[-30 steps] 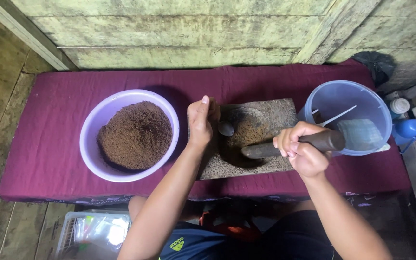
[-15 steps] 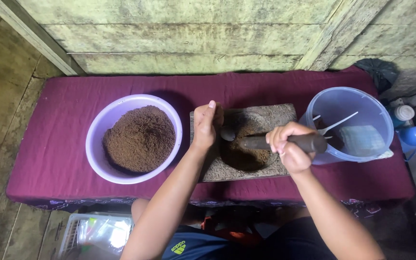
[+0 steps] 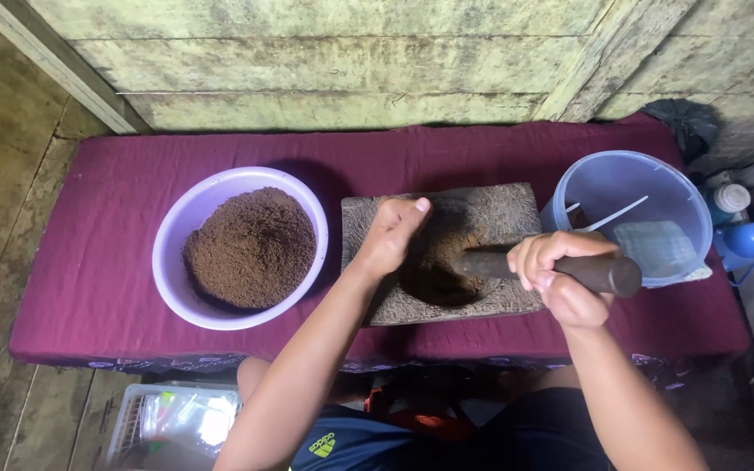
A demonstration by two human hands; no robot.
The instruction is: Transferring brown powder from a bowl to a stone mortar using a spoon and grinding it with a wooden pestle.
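The right hand [image 3: 556,275] is wrapping its fingers tight around the near end of a dark pestle [image 3: 543,266], which is lying slanted with its far tip reaching down into the hollow of a grey stone mortar slab [image 3: 490,214]; the slab is sitting in the middle of the maroon cloth [image 3: 89,270] covering the low table. The left hand [image 3: 392,234] is resting on the slab's left edge with fingers held together and curved, holding nothing, apparently steadying the stone beside the dark brown ground matter [image 3: 434,270] in the hollow. The pestle is looking solid and heavy, stiff and not slippery, best gripped around its thick shaft as it is now; the slab is looking too heavy to shift easily and rough enough to stay put, while the powder is loose and liable to scatter. To the left, a lilac plastic bowl [image 3: 176,262] is holding a mound of the same brown powder [image 3: 250,249]; it would be light, somewhat flexible, and best lifted by the rim with both hands. To the right, a translucent blue bucket [image 3: 682,201] is holding a white utensil [image 3: 617,214]. At the far right, a blue-capped container [image 3: 748,240] and a white-capped one [image 3: 730,199] are standing on the floor; below the table, at the near left, a clear plastic box [image 3: 176,419] is showing small coloured packets, too blurred to make out.
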